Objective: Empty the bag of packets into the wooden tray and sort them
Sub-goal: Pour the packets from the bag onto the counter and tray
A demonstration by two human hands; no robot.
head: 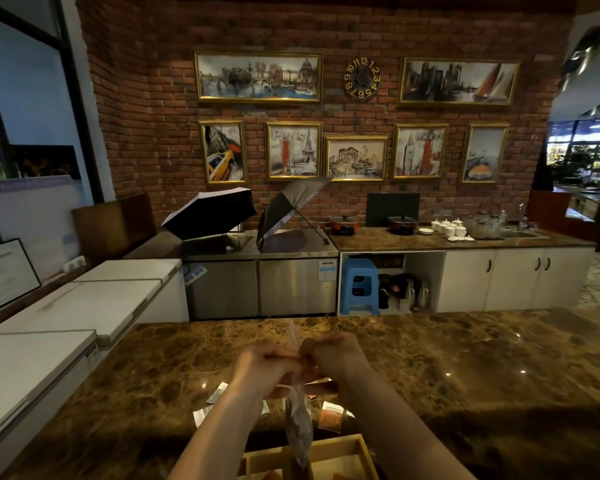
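Clear plastic, crumpled and hanging, is what the bag (298,424) is made of, and it is held at the lower centre of the frame above the wooden tray (364,448), whose rim and dividers are partly cut off by the bottom edge. The bag's top is pinched between both hands, raised over the marble counter (465,375): the left hand (260,367) is closed on the film from the left, the right hand (336,355) is curled shut on it from the right, and the two are pressed close together. Such a hold is judged to serve for pulling the mouth apart or working at a seal, with the body of the bag left to dangle over the tray so that whatever falls is caught there. Dark contents can be made out inside the bag, though individual packets cannot be told. Several loose packets (331,419) are seen lying on the counter just beyond the tray, an orange one among them, and something orange is glimpsed in the tray's compartments. The emptying is judged unfinished and the sorting barely begun.
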